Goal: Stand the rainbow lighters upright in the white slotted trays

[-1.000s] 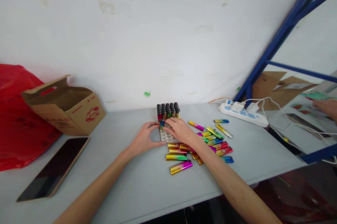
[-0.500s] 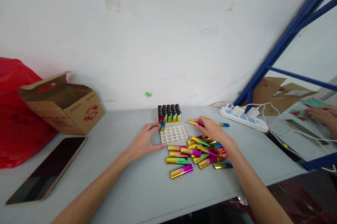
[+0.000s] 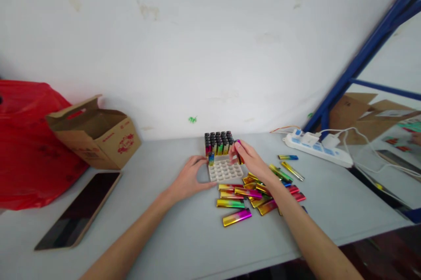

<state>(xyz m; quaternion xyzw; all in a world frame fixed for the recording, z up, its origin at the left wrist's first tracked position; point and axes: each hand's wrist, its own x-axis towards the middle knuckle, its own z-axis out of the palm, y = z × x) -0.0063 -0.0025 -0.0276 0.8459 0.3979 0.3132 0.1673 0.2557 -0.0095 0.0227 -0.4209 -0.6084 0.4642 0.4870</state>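
A white tray [image 3: 226,171] with rows of round holes lies on the grey table, and one blue-and-yellow lighter [image 3: 211,158] stands in its back left corner. My left hand [image 3: 194,176] rests at the tray's left side, thumb and fingers spread around its edge. Above the tray's right part, my right hand [image 3: 248,156] grips a purple-and-gold lighter [image 3: 240,150], held roughly upright. Behind the tray stands a block of upright lighters [image 3: 219,142] with black tops. Several shiny coloured lighters [image 3: 237,217] lie loosely in front and to the right, partly under my right forearm.
At the left are a red bag [image 3: 36,148], an open cardboard box [image 3: 112,142] and a dark tablet [image 3: 79,210]. A white power strip [image 3: 319,149] with cables lies at the right, near a blue metal frame [image 3: 355,63]. Part of another person's hand shows at the far right.
My right hand has moved left to the tray with the lighter, which has turned from lying flat to upright. The view has shifted, so the scene sits further right. My left hand stays beside the tray.
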